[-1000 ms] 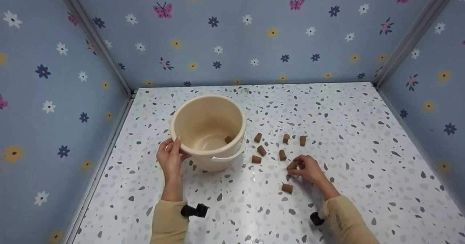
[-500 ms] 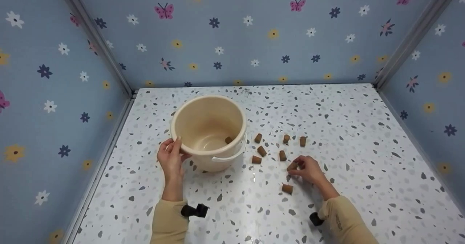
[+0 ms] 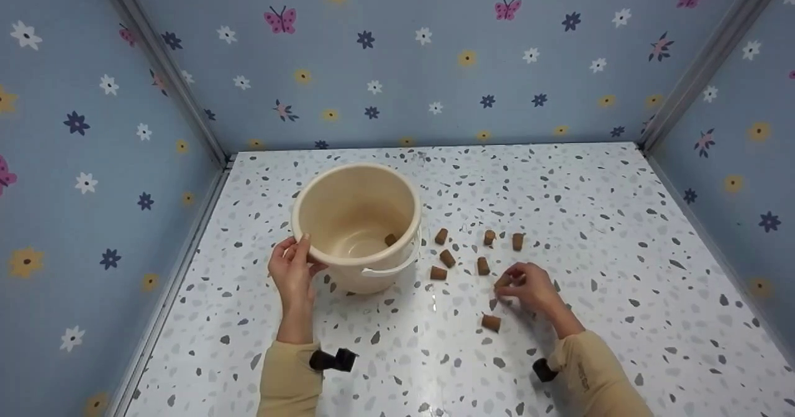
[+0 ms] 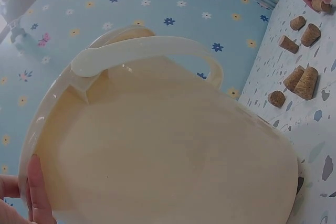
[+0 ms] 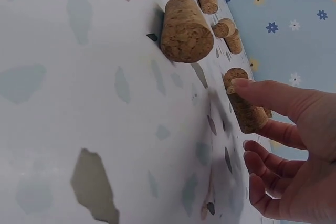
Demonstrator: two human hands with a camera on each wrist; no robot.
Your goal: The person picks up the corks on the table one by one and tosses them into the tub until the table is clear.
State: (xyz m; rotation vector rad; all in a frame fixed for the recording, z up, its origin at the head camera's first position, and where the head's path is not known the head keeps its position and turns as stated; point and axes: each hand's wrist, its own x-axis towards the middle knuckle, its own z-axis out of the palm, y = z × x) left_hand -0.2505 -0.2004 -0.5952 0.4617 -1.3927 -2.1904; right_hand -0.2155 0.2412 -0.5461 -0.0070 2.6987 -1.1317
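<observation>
My left hand (image 3: 293,272) grips the near left rim of a cream plastic bucket (image 3: 357,259), thumb over the edge. The left wrist view shows the bucket's outer wall (image 4: 173,145) and its white handle (image 4: 152,48) from close by. One brown cork stopper (image 3: 390,239) lies on the bucket's floor. To the right, my right hand (image 3: 531,289) pinches another cork stopper (image 3: 502,282) between thumb and fingers, low over the table. The right wrist view shows this held cork (image 5: 245,113) between thumb and index finger, the other fingers curled loosely beneath.
Several more cork stoppers lie scattered between bucket and right hand, including one cork (image 3: 483,266) just left of the hand and one cork (image 3: 491,323) nearer the front. The speckled white table (image 3: 596,218) is enclosed by blue patterned walls (image 3: 422,63) at the back and sides.
My right hand has shifted very slightly to the right, with the pinched cork stopper. My left hand and the bucket stay in place.
</observation>
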